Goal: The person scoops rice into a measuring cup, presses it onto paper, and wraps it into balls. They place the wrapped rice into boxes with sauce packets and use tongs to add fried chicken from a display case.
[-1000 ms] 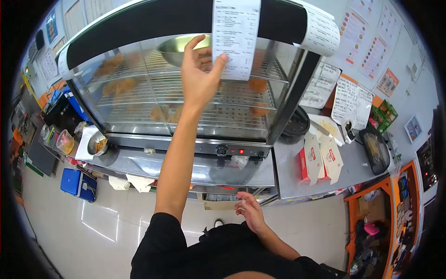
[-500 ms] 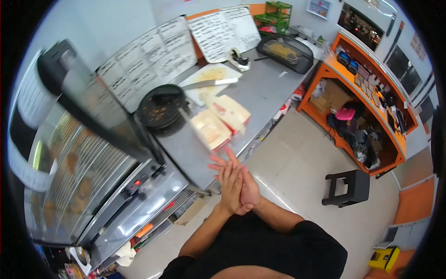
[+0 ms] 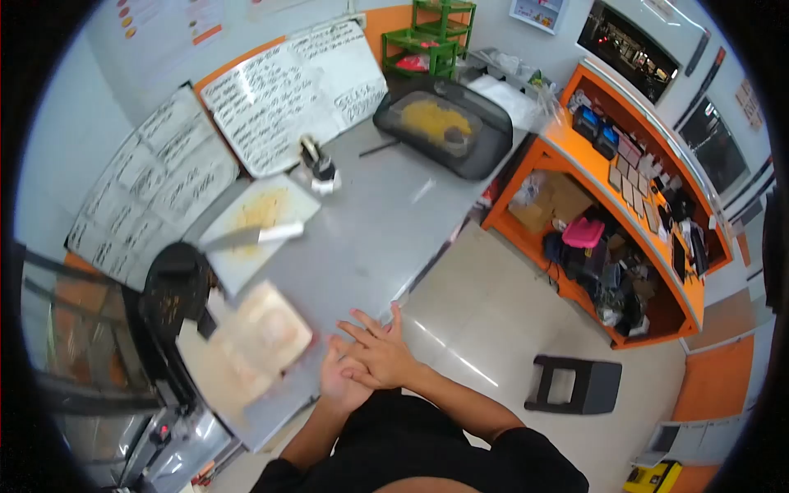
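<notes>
My right hand (image 3: 385, 358) lies across my left hand (image 3: 342, 380) in front of my body, near the counter's front edge. The right fingers are spread apart. My left palm faces up beneath the right hand, partly covered by it, with its visible fingers loosely stretched. Neither holds an object. Left of them on the counter, opened paper food boxes (image 3: 279, 333) are blurred by motion. Behind these lies a knife (image 3: 279, 232) with a white handle, resting on a stained white cutting board (image 3: 283, 203). A black pan (image 3: 175, 283) with brown bits stands at the left.
On the steel counter (image 3: 370, 214) sits a black lidded tray (image 3: 497, 131) with yellow food inside. Whiteboards (image 3: 288, 99) lean against the wall, beside a green rack (image 3: 419, 49). A glass-sided warmer (image 3: 90, 345) is at left. A black stool (image 3: 596, 386) and orange shelving (image 3: 509, 222) stand right.
The view has swung right, so the counter items sit further left. My hands stay together but have switched: the right now lies over the left.
</notes>
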Demonstrator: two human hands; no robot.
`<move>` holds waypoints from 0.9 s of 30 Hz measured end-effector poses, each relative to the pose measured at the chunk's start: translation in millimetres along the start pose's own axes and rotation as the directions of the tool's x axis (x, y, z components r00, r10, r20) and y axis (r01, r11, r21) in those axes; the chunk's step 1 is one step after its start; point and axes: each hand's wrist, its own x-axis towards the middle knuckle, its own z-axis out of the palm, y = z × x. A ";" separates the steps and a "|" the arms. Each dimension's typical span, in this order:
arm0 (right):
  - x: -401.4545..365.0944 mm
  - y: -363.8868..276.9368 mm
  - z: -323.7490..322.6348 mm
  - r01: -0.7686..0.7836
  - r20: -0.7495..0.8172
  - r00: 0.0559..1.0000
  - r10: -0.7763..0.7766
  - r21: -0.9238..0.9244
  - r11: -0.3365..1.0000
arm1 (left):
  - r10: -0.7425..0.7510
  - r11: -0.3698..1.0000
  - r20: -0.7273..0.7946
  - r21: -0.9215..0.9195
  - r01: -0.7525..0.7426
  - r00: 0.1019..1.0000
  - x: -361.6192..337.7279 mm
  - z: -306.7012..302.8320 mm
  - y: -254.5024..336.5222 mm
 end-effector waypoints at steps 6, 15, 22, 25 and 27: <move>107.6 256.1 -129.2 -0.208 -0.337 0.918 0.208 0.038 0.977 | 0.214 0.974 0.088 -0.095 -0.205 0.973 158.1 23.4 77.4; 400.9 666.0 -336.2 -0.144 -0.426 0.897 0.118 -0.030 0.989 | 0.431 0.794 -0.229 0.555 -0.246 0.873 407.0 98.1 108.9; 642.5 900.6 -309.9 -0.417 -0.241 0.899 0.367 -0.208 0.885 | 0.651 0.749 -0.694 0.521 -0.409 0.309 526.5 132.3 73.5; 684.6 917.7 -284.8 -0.531 -0.228 0.840 0.492 -0.155 0.833 | 0.574 0.772 -0.804 0.465 -0.435 0.159 553.8 147.8 55.8; 701.9 931.0 -265.7 -0.538 -0.187 0.841 0.508 -0.198 0.819 | 0.545 0.784 -0.835 0.478 -0.396 0.073 566.7 154.7 47.6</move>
